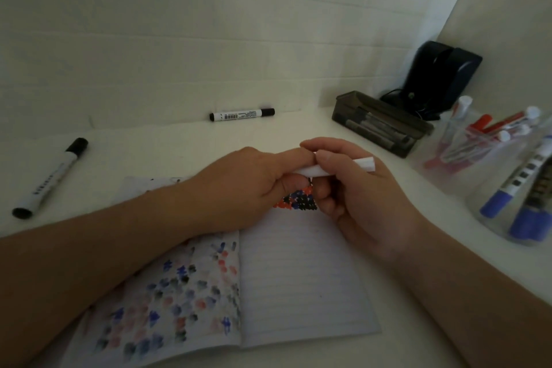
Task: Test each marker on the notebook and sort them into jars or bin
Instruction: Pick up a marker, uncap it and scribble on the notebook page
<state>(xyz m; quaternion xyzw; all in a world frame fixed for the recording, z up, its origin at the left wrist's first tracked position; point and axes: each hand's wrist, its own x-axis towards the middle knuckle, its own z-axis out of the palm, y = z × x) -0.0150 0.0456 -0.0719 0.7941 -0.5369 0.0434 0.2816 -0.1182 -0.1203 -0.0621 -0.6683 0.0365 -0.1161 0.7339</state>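
Observation:
An open lined notebook [301,278] lies in front of me, with red, blue and black test marks at the top of its right page and faded marks on the left page. Above those marks both hands hold one white marker [363,165]. My right hand [358,197] grips its barrel, whose white end sticks out to the right. My left hand [248,185] is closed around the marker's other end, which is hidden. Two black-capped markers lie loose: one at the far left [49,179], one by the wall [242,114].
A dark tray [382,122] with grey markers sits at the back right. A clear jar [478,143] holds red markers, and another clear jar [525,203] at the right edge holds blue ones. A black device [442,81] stands in the corner.

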